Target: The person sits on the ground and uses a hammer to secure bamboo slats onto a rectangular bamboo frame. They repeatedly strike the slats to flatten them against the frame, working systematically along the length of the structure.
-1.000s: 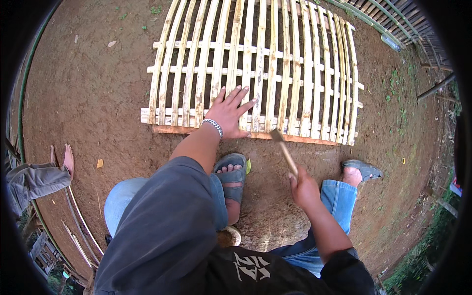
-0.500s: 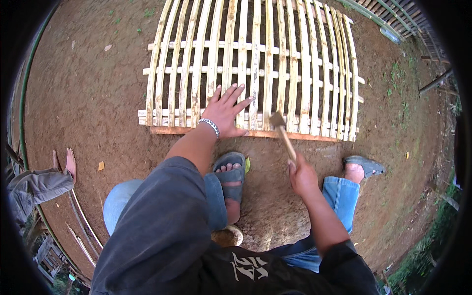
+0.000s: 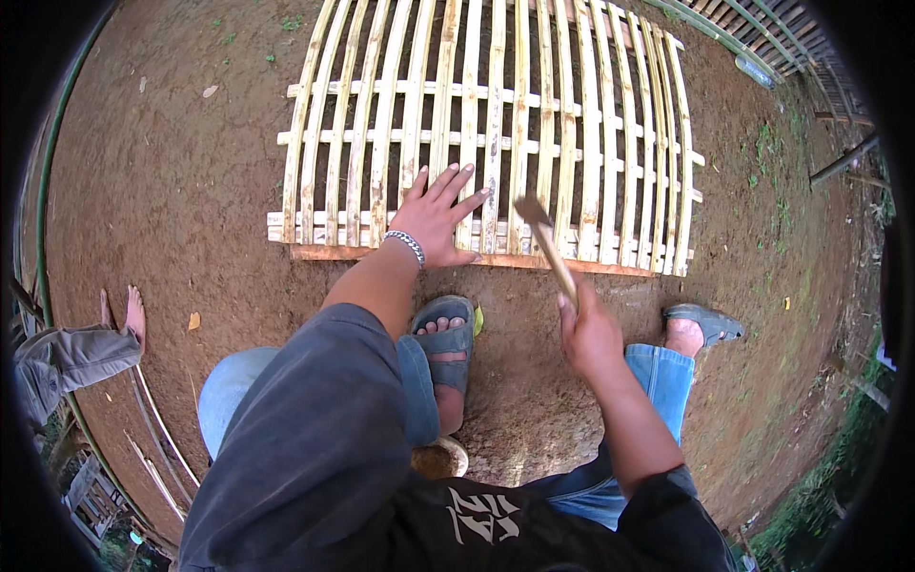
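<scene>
- Left hand (image 3: 437, 217): flat, fingers spread, pressing on bamboo slat panel (image 3: 496, 133) near its lower edge.
- Right hand (image 3: 589, 334): fist closed around hammer (image 3: 545, 238), head raised just above the slats.
- Panel lies on bare dirt; slats all laid across crosspieces.
- Judgement: assembly largely done; nailing along orange bottom rail (image 3: 477, 258) remains.

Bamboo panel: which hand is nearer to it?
Left. The left hand lies flat on the bamboo panel near its lower edge. The right hand is below the panel, off it, holding a hammer.
</scene>
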The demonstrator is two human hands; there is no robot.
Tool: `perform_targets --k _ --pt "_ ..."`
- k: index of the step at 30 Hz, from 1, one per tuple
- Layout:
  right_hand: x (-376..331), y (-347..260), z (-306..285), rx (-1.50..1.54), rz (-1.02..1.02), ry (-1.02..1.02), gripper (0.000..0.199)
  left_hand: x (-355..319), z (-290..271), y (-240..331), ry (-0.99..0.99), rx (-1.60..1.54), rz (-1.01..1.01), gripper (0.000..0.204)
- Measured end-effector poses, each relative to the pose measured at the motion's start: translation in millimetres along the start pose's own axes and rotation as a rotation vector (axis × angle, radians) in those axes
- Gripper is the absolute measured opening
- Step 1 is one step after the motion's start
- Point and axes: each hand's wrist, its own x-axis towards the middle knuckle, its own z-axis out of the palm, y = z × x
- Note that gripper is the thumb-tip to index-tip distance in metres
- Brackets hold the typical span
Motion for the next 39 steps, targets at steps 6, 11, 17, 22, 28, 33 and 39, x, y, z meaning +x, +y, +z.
perform_targets --k 6,11,17,22,28,33,39 --pt "26 -22 -39 0.039 -0.429 0.291 0.044 5 -9 7 -0.060 -0.020 -0.005 0.106" --pt "40 3 -56 -0.332 0.021 -0.262 0.042 3 -3 1 0.013 -0.063 0.014 0.106" --pt "20 -26 -53 0.104 -0.161 0.206 0.043 4 -5 1 0.000 -0.030 0.009 0.104" --pt "26 17 -34 -0.273 -0.017 -0.198 0.043 4 -6 -1 -0.020 -0.032 0.004 0.103" --pt "18 0 -22 0.142 0.137 0.104 0.042 3 -3 0 0.009 -0.041 0.009 0.103" --pt "0 64 21 -0.154 -0.098 -0.039 0.043 8 -4 4 -0.011 -0.067 0.018 0.104" --pt "3 35 29 0.247 -0.079 0.406 0.046 3 -2 5 -0.018 -0.033 0.010 0.105"
